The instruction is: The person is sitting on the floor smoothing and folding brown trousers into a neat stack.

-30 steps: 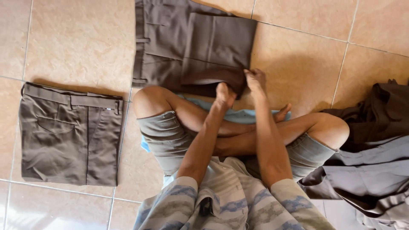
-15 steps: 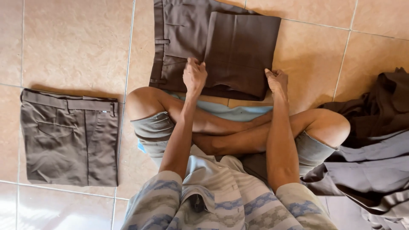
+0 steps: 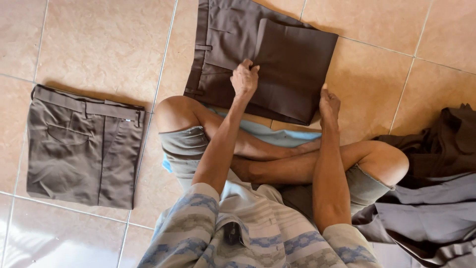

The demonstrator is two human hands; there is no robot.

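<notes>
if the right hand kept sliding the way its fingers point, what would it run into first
The right hand points up the picture and already rests on the near edge of the dark brown folded trousers; going on, it would probably slide over the folded-over leg panel.
</notes>
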